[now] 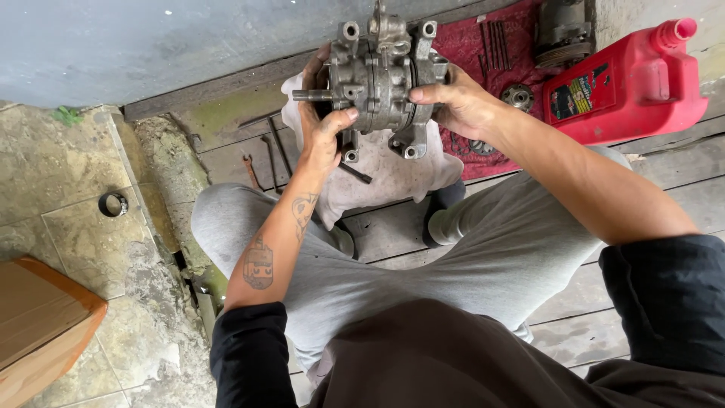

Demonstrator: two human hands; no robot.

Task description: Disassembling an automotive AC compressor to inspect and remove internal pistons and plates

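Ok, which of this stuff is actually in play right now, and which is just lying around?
In play:
- metal compressor body
- left hand
- right hand
- white cloth beneath it

Lying about:
- red jug
- red mat with long bolts
- black ring
- cardboard box

From my remote seat I count two packages and one label. At the upper right, a red plastic jug with a pinkish-red screw cap (634,79) lies tilted on the wooden plank floor (672,162), cap pointing to the upper right corner. Its lower left end sits just beside a dark red cloth (464,45). On the jug's near face is a rectangular label, mostly black with red, yellow and white patches (581,92); its print is too small for me to read. At the lower left, the corner of a brown cardboard box with orange-brown edges (41,329) rests on the stone tiles (72,227), cut off by the frame edge.
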